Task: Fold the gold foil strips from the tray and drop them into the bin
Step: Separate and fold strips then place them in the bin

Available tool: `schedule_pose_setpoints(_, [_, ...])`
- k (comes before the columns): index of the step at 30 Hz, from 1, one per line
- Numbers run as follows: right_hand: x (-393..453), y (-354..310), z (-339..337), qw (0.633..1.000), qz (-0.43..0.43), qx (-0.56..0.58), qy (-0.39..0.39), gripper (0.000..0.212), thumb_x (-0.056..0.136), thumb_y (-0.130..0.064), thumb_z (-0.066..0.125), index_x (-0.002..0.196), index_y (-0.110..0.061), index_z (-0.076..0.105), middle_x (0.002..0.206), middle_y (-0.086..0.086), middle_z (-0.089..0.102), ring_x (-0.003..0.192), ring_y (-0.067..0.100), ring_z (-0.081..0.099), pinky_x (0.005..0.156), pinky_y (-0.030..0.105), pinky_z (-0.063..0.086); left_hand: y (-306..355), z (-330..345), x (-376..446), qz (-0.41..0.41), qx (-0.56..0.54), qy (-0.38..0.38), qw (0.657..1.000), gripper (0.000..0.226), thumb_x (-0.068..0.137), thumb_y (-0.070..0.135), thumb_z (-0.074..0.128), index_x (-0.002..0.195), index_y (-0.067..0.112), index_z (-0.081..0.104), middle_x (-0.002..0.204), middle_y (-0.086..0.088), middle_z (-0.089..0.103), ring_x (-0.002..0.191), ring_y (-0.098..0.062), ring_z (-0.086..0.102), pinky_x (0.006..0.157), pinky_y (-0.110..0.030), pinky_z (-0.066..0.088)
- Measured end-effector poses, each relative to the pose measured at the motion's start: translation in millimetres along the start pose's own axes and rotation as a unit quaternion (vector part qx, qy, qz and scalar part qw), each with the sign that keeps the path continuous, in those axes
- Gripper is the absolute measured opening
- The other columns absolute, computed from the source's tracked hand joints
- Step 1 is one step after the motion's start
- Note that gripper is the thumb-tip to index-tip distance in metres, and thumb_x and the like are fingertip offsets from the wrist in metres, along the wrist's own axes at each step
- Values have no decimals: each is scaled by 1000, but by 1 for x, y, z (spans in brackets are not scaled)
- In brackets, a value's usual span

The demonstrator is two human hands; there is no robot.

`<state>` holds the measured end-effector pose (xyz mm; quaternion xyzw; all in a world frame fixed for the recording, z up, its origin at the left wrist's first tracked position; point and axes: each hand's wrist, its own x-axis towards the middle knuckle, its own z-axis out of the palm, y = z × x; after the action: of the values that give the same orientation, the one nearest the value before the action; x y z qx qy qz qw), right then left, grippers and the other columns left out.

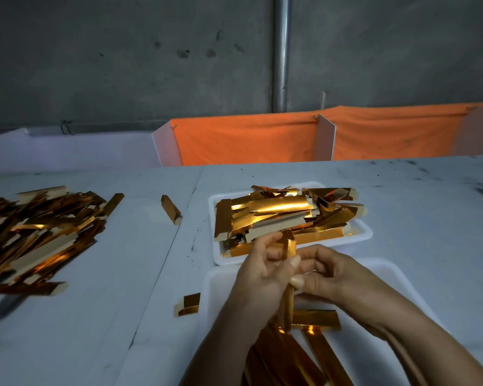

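Observation:
A white tray (359,237) in the middle of the table is heaped with flat gold foil strips (279,211). In front of it, over a white bin (396,277), both my hands hold one gold strip (287,305) upright. My left hand (262,270) grips its upper part, fingers curled round it. My right hand (325,271) pinches it at mid-length with thumb and fingers. Several folded strips (315,320) lie in the bin beneath my hands, partly hidden by my forearms.
A large loose pile of gold strips (37,235) covers the table's left side. Single folded pieces lie at the left of the tray (171,209) and beside the bin (188,304). Orange cloth-lined partitions (248,140) stand behind the table.

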<state>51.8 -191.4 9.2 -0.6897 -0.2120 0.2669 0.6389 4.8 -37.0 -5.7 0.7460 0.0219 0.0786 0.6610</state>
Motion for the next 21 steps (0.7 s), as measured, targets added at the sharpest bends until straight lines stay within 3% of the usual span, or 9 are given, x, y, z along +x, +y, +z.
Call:
schedule_pose_setpoints(4, [1, 0, -7, 998, 5, -34, 44, 33, 75, -16, 78, 105, -25, 68, 98, 14, 69, 94, 24, 69, 81, 30, 58, -1, 2, -1, 3, 58, -3, 998, 51, 90, 39, 56, 136, 42, 34, 121, 15, 59, 114, -3, 55, 89, -21, 43])
schedule_pose_setpoints(6, [0, 4, -8, 981, 40, -181, 53, 26, 74, -26, 74, 99, -29, 67, 93, 6, 67, 88, 19, 67, 77, 26, 57, -1, 5, -2, 32, 171, 37, 984, 56, 92, 44, 51, 142, 41, 25, 135, 18, 47, 125, -3, 44, 96, -24, 40])
schedule_pose_setpoints(8, [0, 10, -4, 921, 58, -382, 46, 19, 79, -31, 70, 95, -26, 61, 93, -3, 57, 83, 11, 58, 66, 16, 46, 0, 5, -2, 55, 253, 110, 960, 59, 94, 45, 47, 146, 38, 21, 145, 17, 35, 133, -6, 34, 99, -26, 34])
schedule_pose_setpoints(10, [2, 19, 2, 857, 47, -513, 34, 21, 84, -34, 63, 100, -21, 58, 98, -5, 47, 85, 8, 50, 64, 14, 38, 0, 0, 0, 39, 277, 156, 947, 54, 96, 41, 45, 145, 35, 25, 147, 13, 36, 134, -9, 34, 101, -26, 34])
schedule_pose_setpoints(14, [4, 30, 16, 783, 31, -620, 41, 31, 89, -33, 53, 118, -20, 49, 115, 2, 51, 104, 21, 55, 83, 29, 44, -3, -3, 2, 26, 348, 162, 923, 42, 98, 32, 43, 140, 30, 38, 139, 10, 47, 126, -8, 42, 96, -18, 34])
schedule_pose_setpoints(21, [4, 36, 25, 721, 80, -688, -14, 32, 92, -30, 49, 123, -23, 44, 122, 2, 54, 113, 23, 52, 98, 35, 36, -6, -4, 2, 5, 377, 143, 915, 34, 99, 28, 44, 132, 28, 46, 128, 9, 53, 99, 2, 36, 85, -14, 31])
